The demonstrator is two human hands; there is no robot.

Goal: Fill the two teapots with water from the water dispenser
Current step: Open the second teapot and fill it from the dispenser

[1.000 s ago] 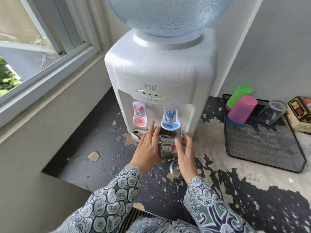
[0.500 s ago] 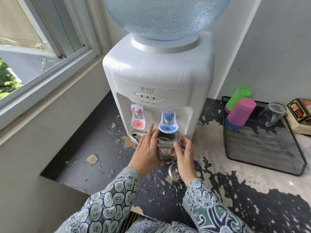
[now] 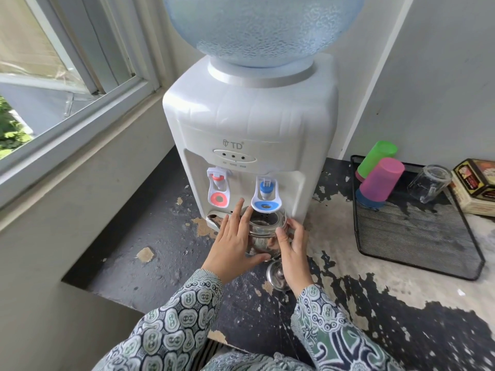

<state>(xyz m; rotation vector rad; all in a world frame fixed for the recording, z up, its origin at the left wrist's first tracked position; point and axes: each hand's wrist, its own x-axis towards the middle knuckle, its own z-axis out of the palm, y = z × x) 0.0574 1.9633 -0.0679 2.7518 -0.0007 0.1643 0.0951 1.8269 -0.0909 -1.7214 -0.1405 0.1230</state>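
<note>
A clear glass teapot (image 3: 263,227) stands under the blue tap (image 3: 266,200) of the white water dispenser (image 3: 249,124). My left hand (image 3: 233,245) lies flat against the pot's left side, fingers stretched up toward the tap. My right hand (image 3: 293,247) wraps around the pot's right side. A glass lid (image 3: 276,275) lies on the counter just in front of the pot, partly under my right wrist. The red tap (image 3: 219,192) is to the left. A second teapot is not visible.
A black mesh tray (image 3: 417,242) sits at the right with a pink cup (image 3: 380,180), a green cup (image 3: 376,158) and a glass jar (image 3: 428,182). A printed box (image 3: 479,186) lies beyond it. The window ledge runs along the left wall. The counter's paint is peeling.
Both hands stay on the teapot under the blue tap. The view has shifted slightly downward and left; the hands have barely moved.
</note>
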